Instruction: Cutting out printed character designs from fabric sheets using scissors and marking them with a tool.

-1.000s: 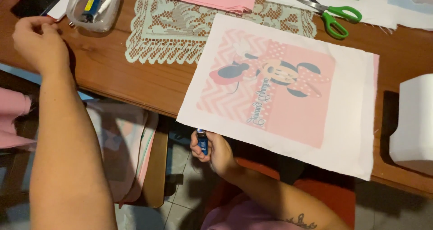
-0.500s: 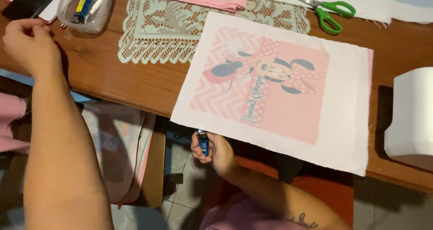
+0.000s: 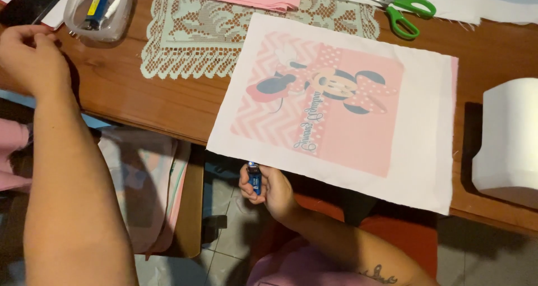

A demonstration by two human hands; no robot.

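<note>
Wooden table (image 3: 140, 98) bearing a printed cloth (image 3: 342, 109), lace mat (image 3: 202, 36) and scissors (image 3: 400, 8). Right hand (image 3: 266, 185), fingers closed around a blue lighter (image 3: 254, 178), just below the cloth's near edge. Left hand (image 3: 33, 53) curled loosely at the table's left edge, holding nothing visible.

Both forearms are bare, with no sleeves; the right forearm (image 3: 358, 252) bears a small dark tattoo (image 3: 378, 274) near the elbow.

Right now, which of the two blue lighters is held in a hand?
The blue lighter gripped by the right hand below the table edge. The other lighter lies in the clear plastic container on the table.
</note>
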